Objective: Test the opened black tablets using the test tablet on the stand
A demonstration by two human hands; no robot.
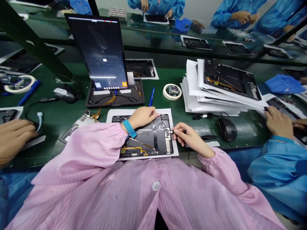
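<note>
Opened tablet (153,137) flat on white sheet (175,148), tabletop (182,115) centre. Left hand (144,116) at 12 o'clock edge, grip loose, empty, pressing down to steady. Right hand (190,138) at 3 o'clock, grip pinching small dark tool (184,130).

Bare mat (185,110) between opened tablet (155,134), tape roll (172,91), mouse (227,129); pen (151,96), upright screen (98,51) block far side.

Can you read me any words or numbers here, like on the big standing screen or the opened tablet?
No text here can be quoted.
Upright black tablet screen: white and orange patches, too blurred to read.
Opened black tablet on white paper: any markings too small to read.
Small dark tool in the right hand: no print visible.
Round white tape roll: no print visible.
</note>
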